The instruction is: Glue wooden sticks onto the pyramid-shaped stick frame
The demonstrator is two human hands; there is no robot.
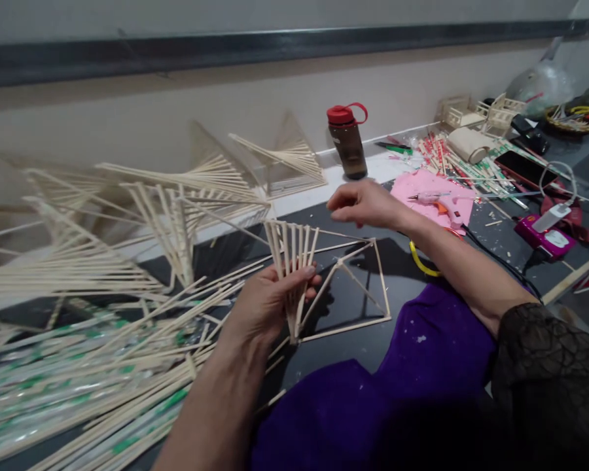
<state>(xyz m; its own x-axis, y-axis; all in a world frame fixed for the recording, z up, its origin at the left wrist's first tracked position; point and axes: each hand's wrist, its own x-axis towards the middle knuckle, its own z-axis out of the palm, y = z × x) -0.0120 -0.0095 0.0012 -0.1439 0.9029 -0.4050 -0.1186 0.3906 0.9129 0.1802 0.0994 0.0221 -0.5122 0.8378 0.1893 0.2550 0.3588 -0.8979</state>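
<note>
My left hand (285, 288) is closed around a fan of thin wooden sticks (294, 242), thumb in front and fingers behind. These sticks belong to a stick frame (341, 330) whose open, angular part reaches right over the dark table. Above that frame, my right hand (366, 204) hovers apart from it. Its fingers are curled, with thumb and index tip close together, and no object shows between them. Finished-looking twisted stick frames (220, 180) stand along the wall to the left.
Loose sticks and plastic-wrapped bundles (78, 366) cover the left side. A red-capped bottle (348, 144) stands by the wall. On the right, a glue gun (439, 204) lies on pink material (407, 186), near yellow-handled scissors (422, 261), a phone (525, 170) and a purple power adapter (544, 237) with cables.
</note>
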